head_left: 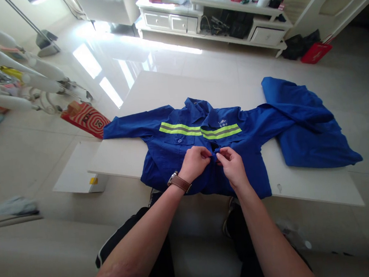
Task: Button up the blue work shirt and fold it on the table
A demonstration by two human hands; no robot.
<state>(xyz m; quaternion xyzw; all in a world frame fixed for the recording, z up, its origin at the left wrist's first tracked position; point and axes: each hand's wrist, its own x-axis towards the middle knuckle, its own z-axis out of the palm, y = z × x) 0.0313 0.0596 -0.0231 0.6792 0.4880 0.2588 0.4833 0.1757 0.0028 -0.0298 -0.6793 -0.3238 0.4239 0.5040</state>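
Observation:
A blue work jacket [172, 148] with yellow and grey reflective stripes lies front up on a white table [306, 183], sleeves spread to both sides. My left hand [195, 162], with a brown-strapped watch on the wrist, pinches the left edge of the jacket's front opening. My right hand [232, 164] pinches the right edge of the same opening. The fingertips of both hands meet at the placket below the stripes. Both hands are closed on the cloth.
A second blue garment [307, 126] lies crumpled on the table's right part. A red patterned bag [86, 118] and a drying rack [19, 80] stand at left. A white TV cabinet [212, 18] lines the far wall. My dark-trousered legs are below the table edge.

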